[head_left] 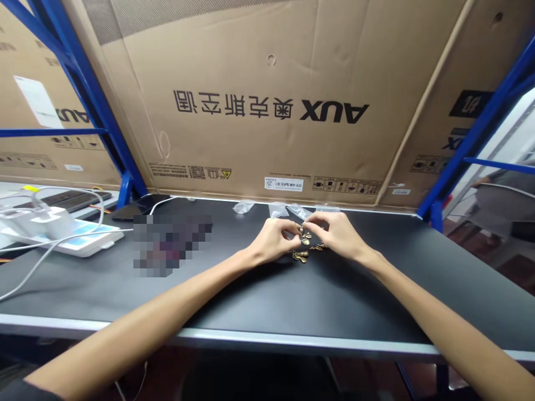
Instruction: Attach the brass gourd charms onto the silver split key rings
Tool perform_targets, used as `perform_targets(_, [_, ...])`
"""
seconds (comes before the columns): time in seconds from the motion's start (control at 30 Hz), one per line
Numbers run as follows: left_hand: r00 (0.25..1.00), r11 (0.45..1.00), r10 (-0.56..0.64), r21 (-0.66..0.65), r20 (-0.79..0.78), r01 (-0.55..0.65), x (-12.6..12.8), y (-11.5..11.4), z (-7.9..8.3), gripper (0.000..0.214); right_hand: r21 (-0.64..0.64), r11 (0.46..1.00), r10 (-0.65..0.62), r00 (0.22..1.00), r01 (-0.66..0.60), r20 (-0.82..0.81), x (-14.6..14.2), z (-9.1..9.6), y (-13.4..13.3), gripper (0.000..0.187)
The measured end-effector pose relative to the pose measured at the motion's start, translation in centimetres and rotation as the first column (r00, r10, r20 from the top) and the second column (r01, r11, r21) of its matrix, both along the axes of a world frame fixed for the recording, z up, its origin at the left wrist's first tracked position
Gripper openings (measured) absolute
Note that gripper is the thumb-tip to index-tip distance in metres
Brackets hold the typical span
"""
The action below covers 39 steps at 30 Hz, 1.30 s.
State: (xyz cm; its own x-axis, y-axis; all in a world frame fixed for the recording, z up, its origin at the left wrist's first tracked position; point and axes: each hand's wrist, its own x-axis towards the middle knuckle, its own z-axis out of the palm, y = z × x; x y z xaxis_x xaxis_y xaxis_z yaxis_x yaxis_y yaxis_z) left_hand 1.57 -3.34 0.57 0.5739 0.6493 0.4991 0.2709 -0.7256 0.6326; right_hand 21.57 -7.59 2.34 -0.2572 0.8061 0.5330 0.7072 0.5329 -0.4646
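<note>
Over the black tabletop, my left hand and my right hand meet with bent, pinching fingers. Between the fingertips hangs a small brass-coloured charm pendant with dangling pieces; both hands appear to grip its top. Just below on the table lies a second brass charm, near my left fingers. Under my right hand rests another brass charm, partly covered. Small clear plastic bags lie in a row behind my hands along the table's back edge.
A large cardboard carton stands upright behind the table. Blue metal posts rise on both sides. At the left sits a white power strip with plugs and loose cables. A pixelated patch hides something nearby.
</note>
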Motion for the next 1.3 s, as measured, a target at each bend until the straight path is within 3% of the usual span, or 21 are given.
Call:
perform_targets(0.23, [0.999, 1.000, 0.000, 0.016, 0.053, -0.001, 0.2, 0.0, -0.1, 0.014, 0.061, 0.997, -0.050, 0.996, 0.046, 0.076, 0.1, 0.3, -0.2, 0.019])
perform_targets(0.47, [0.999, 0.999, -0.018, 0.043, 0.028, 0.017, 0.0, 0.1, 0.1, 0.015, 0.065, 0.998, 0.021, 0.996, -0.026, 0.083, 0.2, 0.1, -0.2, 0.019])
perform_targets(0.63, [1.000, 0.999, -0.022, 0.042, -0.005, 0.022, -0.2, 0.4, 0.1, 0.017, 0.228, 0.972, 0.009, 0.971, -0.065, 0.238, 0.2, -0.4, -0.1, 0.018])
perform_targets(0.8, [0.999, 0.989, 0.035, -0.145, 0.040, -0.028, -0.2, 0.4, 0.3, 0.015, 0.425, 0.892, -0.069, 0.880, -0.157, 0.471, 0.1, -0.9, 0.0, 0.020])
perform_targets(0.9, [0.993, 0.968, 0.035, -0.250, 0.113, -0.005, -0.1, 0.4, 0.2, 0.018, 0.465, 0.860, -0.113, 0.812, -0.208, 0.573, -0.1, -1.1, -0.1, 0.027])
perform_targets(1.0, [0.986, 0.957, 0.059, -0.291, 0.157, -0.011, 0.0, 0.7, 0.1, 0.019, 0.420, 0.885, -0.112, 0.784, -0.200, 0.610, -0.1, -0.7, -0.2, 0.030])
perform_targets(1.13, [0.976, 0.957, 0.088, -0.290, 0.199, -0.028, -0.2, 1.3, 0.0, 0.023, 0.288, 0.958, -0.148, 0.880, 0.014, 0.451, 1.3, 0.7, -0.2, 0.020])
perform_targets(1.2, [0.973, 0.963, 0.092, -0.267, 0.210, -0.034, -0.3, 1.4, 0.2, 0.023, 0.116, 0.992, -0.102, 0.889, 0.056, 0.446, 2.5, 1.5, -0.1, 0.017])
perform_targets(1.3, [0.970, 0.964, 0.085, -0.267, 0.230, -0.021, -0.4, 1.3, 0.4, 0.022, -0.103, 0.994, 0.010, 0.878, 0.046, 0.478, 3.9, 2.0, 0.0, 0.013])
